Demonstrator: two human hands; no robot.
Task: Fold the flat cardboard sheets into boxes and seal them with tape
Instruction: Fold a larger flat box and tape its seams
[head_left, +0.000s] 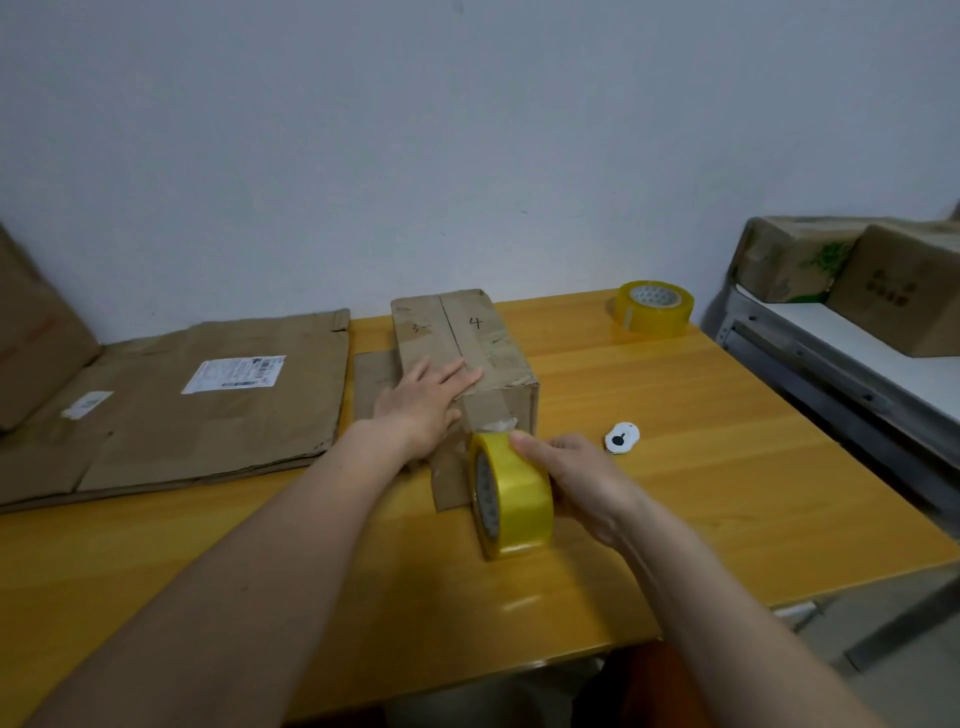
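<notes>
Left hand (423, 402) presses flat on box (462, 358); right hand (574, 480) grips tape roll (511, 501). Risk: tape wrinkling if tension slackens.

Dim, even light — soft glare streak on table (519, 603), wide-angle bending at edges, slight blur.

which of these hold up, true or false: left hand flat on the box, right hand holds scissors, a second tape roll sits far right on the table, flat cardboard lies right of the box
1. The left hand lies flat on the brown cardboard box. True.
2. The right hand holds scissors. False: it grips a yellow tape roll.
3. A second yellow tape roll sits at the far right of the wooden table. True.
4. The flat cardboard sheets lie right of the box. False: they lie to its left.
</notes>
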